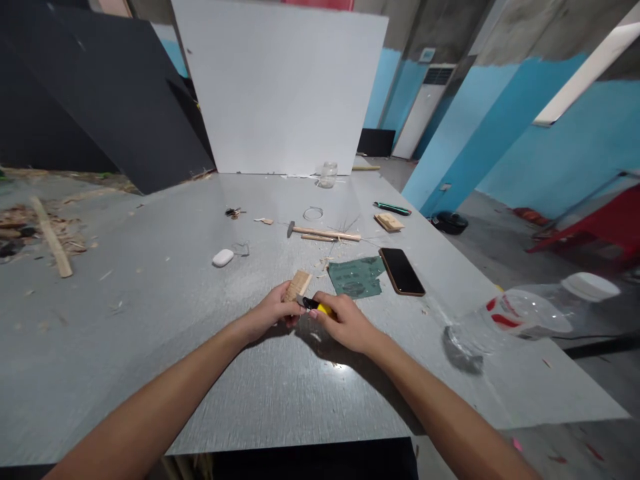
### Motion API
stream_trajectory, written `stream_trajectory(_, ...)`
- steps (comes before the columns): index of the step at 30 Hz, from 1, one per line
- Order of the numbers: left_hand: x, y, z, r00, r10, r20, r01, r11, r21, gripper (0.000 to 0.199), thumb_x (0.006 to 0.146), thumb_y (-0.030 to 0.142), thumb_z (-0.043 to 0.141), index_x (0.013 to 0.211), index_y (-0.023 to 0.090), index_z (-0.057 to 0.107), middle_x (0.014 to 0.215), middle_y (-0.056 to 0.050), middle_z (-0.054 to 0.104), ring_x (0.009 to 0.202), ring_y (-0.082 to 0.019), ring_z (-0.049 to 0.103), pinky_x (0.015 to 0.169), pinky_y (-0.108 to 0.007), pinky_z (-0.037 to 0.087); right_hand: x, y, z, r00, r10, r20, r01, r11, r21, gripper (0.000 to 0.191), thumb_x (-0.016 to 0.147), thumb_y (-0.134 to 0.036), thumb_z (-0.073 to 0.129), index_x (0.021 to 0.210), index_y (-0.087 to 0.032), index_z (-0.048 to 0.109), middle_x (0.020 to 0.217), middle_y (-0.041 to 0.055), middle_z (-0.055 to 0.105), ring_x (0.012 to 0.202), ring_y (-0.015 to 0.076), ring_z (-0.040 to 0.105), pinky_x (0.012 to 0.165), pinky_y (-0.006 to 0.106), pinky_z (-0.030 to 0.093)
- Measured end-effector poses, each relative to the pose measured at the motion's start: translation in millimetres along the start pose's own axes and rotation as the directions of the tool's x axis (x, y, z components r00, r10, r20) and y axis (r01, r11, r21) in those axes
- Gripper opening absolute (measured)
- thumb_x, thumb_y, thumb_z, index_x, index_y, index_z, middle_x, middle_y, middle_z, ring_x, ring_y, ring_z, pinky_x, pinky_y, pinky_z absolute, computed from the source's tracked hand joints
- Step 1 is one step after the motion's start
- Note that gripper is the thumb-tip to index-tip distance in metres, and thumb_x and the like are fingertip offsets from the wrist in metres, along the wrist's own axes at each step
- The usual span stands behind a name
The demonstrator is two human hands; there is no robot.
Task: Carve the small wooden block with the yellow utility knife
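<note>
My left hand (277,309) grips a small light wooden block (301,283) with grooves across its face, just above the table. In my right hand (349,321) is a yellow and black utility knife (326,309). Its blade meets the block's near right edge, close to my left thumb. A green sheet of sandpaper (356,277), torn at the edge and dusty, lies just beyond my right hand. Farther back, a hammer (325,233) with a wooden handle rests on the table beside a thin stick and some wires.
A phone (402,271) and a clear plastic bottle (525,313) are on the right. Behind lie a green cutter (393,209), wooden pieces (389,222), a wire coil (313,213) and a glass jar (328,175). A white case (223,258) sits left; a white board (285,87) stands at the back.
</note>
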State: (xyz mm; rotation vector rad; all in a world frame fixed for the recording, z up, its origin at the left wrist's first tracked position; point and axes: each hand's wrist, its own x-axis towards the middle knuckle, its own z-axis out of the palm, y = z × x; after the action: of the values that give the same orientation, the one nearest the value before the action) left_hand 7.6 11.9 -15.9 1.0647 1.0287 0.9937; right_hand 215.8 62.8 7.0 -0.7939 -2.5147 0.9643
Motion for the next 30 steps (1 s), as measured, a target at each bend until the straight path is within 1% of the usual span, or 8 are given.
stream_trajectory(10, 3, 1, -0.4, 0.996, -0.052, 0.077, 0.042, 0.992, 0.121, 0.033, 0.076, 0.034, 0.062, 0.1, 0.018, 0.046, 0.063, 0.003, 0.058, 0.05, -0.011, 0.054, 0.048, -0.021, 0.041, 0, 3, 5, 0.998, -0.007, -0.059, 0.001, 0.994, -0.11, 0.034, 0.1, -0.049, 0.052, 0.097, -0.017, 0.065, 0.075, 0.0009, 0.064, 0.063, 0.0109, 0.05, 0.064, 0.023, 0.027)
stream_trajectory(14, -4, 5, 5.5, 0.994, -0.078, 0.072, 0.065, 0.984, 0.166, 0.035, 0.077, 0.038, 0.065, 0.099, 0.019, 0.046, 0.069, 0.003, 0.054, 0.053, -0.01, 0.051, 0.049, -0.021, 0.038, 7, 19, -6, 0.963, 0.085, -0.254, -0.137, 0.972, -0.193, 0.037, 0.1, -0.05, 0.048, 0.103, -0.018, 0.067, 0.076, 0.0046, 0.067, 0.066, 0.0153, 0.053, 0.063, 0.025, 0.026)
stream_trajectory(15, -8, 6, 9.1, 0.992, -0.084, 0.095, 0.061, 0.974, 0.22, 0.037, 0.075, 0.035, 0.069, 0.102, 0.018, 0.048, 0.075, 0.002, 0.055, 0.058, -0.01, 0.052, 0.051, -0.021, 0.038, 8, 29, -14, 0.926, 0.137, -0.352, -0.205, 0.965, -0.165, 0.04, 0.1, -0.05, 0.045, 0.106, -0.018, 0.067, 0.08, 0.0064, 0.068, 0.069, 0.0168, 0.055, 0.064, 0.025, 0.027)
stream_trajectory(19, -22, 4, 21.9, 0.966, -0.103, 0.236, 0.007, 0.926, 0.378, 0.047, 0.072, 0.025, 0.079, 0.113, 0.019, 0.057, 0.093, 0.0, 0.056, 0.076, -0.01, 0.051, 0.062, -0.019, 0.04, 6, 75, -54, 0.586, 0.353, -0.729, -0.527, 0.85, -0.013, 0.045, 0.099, -0.053, 0.042, 0.1, -0.016, 0.069, 0.084, 0.0102, 0.069, 0.076, 0.0216, 0.057, 0.066, 0.027, 0.03)
stream_trajectory(21, -19, -3, 21.3, 0.971, -0.093, 0.222, 0.02, 0.951, 0.309, 0.043, 0.076, 0.026, 0.076, 0.113, 0.019, 0.055, 0.089, 0.001, 0.054, 0.073, -0.009, 0.05, 0.06, -0.019, 0.04, 5, 82, -61, 0.546, 0.366, -0.753, -0.577, 0.817, -0.021, 0.045, 0.098, -0.052, 0.041, 0.1, -0.016, 0.069, 0.082, 0.0106, 0.068, 0.075, 0.0225, 0.057, 0.066, 0.028, 0.028)
stream_trajectory(22, -15, -6, 19.1, 0.973, -0.089, 0.212, 0.036, 0.97, 0.241, 0.041, 0.077, 0.028, 0.074, 0.112, 0.019, 0.053, 0.086, 0.002, 0.052, 0.068, -0.009, 0.049, 0.057, -0.019, 0.039, 5, 80, -59, 0.573, 0.357, -0.737, -0.568, 0.822, -0.043, 0.046, 0.098, -0.053, 0.041, 0.102, -0.017, 0.069, 0.081, 0.0102, 0.068, 0.074, 0.0223, 0.057, 0.065, 0.028, 0.028)
stream_trajectory(27, 2, -16, 5.5, 0.975, -0.011, 0.221, 0.056, 0.979, -0.199, 0.034, 0.084, 0.041, 0.065, 0.101, 0.021, 0.042, 0.069, 0.009, 0.04, 0.048, -0.004, 0.033, 0.045, -0.019, 0.023, 11, 29, -14, 0.849, 0.157, -0.505, -0.301, 0.929, -0.216, 0.042, 0.101, -0.051, 0.041, 0.11, -0.017, 0.066, 0.076, 0.0072, 0.067, 0.069, 0.0202, 0.057, 0.064, 0.027, 0.027)
stream_trajectory(30, 2, -16, 3.9, 0.968, 0.003, 0.251, 0.06, 0.968, -0.245, 0.038, 0.085, 0.047, 0.064, 0.101, 0.02, 0.043, 0.069, 0.009, 0.04, 0.048, -0.003, 0.031, 0.046, -0.018, 0.023, 9, 8, 3, 0.92, 0.08, -0.383, -0.177, 0.958, -0.226, 0.039, 0.102, -0.049, 0.041, 0.104, -0.017, 0.064, 0.073, 0.0053, 0.065, 0.066, 0.0177, 0.056, 0.064, 0.026, 0.026)
